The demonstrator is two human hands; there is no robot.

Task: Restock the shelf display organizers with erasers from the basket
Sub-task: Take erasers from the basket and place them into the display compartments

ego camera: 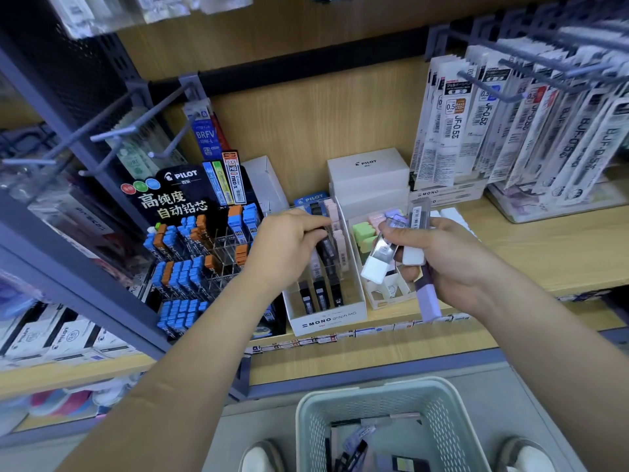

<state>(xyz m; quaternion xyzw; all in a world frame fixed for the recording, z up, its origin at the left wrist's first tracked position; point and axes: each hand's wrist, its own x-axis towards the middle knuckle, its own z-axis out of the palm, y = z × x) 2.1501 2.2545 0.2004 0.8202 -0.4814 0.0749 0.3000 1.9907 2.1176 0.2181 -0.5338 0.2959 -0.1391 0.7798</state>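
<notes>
Both bare forearms reach forward from the lower corners of the view, with the hands near each other but apart. The left hand (289, 247) is palm down, its curled fingers pinching a dark slim pack (321, 233). The right hand (452, 267) has fingers and thumb wrapped round a bunch of erasers (376, 267).

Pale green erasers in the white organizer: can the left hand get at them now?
Probably, reach-wise: the pale green block erasers lie uncovered just beside the left hand. But its grip is on a slim dark pack, and the right hand holds a bundle of sleeved erasers close by.
</notes>
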